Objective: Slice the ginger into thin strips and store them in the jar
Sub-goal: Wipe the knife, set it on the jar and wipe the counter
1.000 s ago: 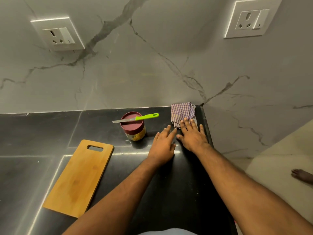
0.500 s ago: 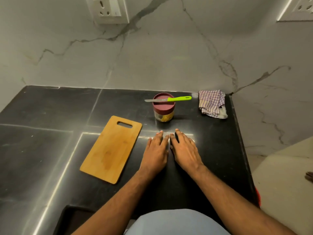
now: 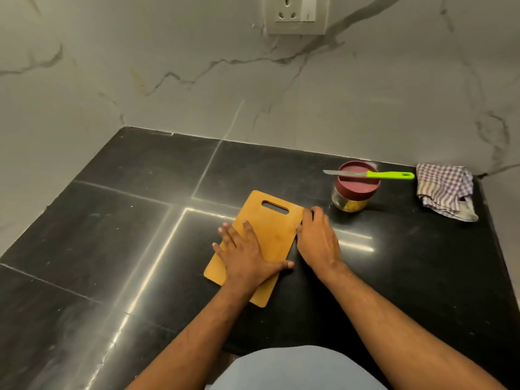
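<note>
Wooden board [image 3: 270, 232]: lies flat on the black counter [image 3: 140, 220].
Left hand [image 3: 247, 257]: flat on the board, fingers spread.
Right hand [image 3: 318, 240]: fingers curled on the board's right edge.
Jar [image 3: 355, 190]: behind the board, red lid on, knife [image 3: 371, 173] across it.
Cloth [image 3: 444, 190]: right of the jar.

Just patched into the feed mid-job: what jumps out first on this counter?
The wooden cutting board lies mid-counter on the black countertop, with the left hand flat on it and the right hand at its right edge. Behind it to the right, a green-handled knife lies balanced across the maroon lid of a glass jar, and a checked cloth lies crumpled in the far right corner.
</note>
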